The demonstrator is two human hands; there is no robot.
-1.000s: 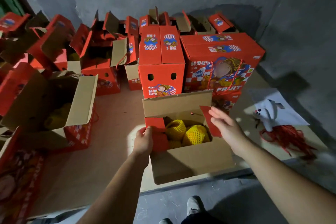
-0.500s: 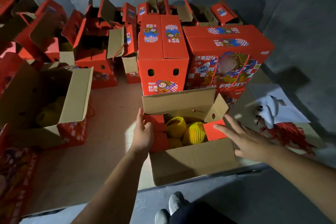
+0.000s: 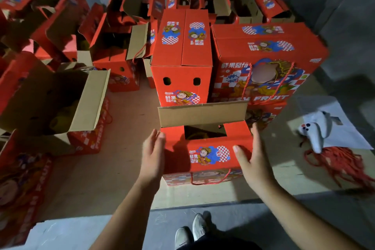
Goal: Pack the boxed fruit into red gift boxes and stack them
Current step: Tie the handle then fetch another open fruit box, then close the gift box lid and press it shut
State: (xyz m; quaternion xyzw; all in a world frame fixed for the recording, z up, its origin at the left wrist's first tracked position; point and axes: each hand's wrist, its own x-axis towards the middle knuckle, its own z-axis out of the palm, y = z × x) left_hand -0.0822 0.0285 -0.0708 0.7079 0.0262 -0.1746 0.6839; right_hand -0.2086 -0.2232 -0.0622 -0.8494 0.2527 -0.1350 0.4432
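While hands flank it, gift box [image 3: 205, 154] lies crosswise.

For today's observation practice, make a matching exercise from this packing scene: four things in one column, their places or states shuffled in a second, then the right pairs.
Things:
1. far flap
2. near flap
3. white glove
4. red cord bundle

States or places:
A. folded down, print facing up
B. lying on white paper
C. standing up, brown side showing
D. heaped on the floor at the right

Pairs: 1-C, 2-A, 3-B, 4-D
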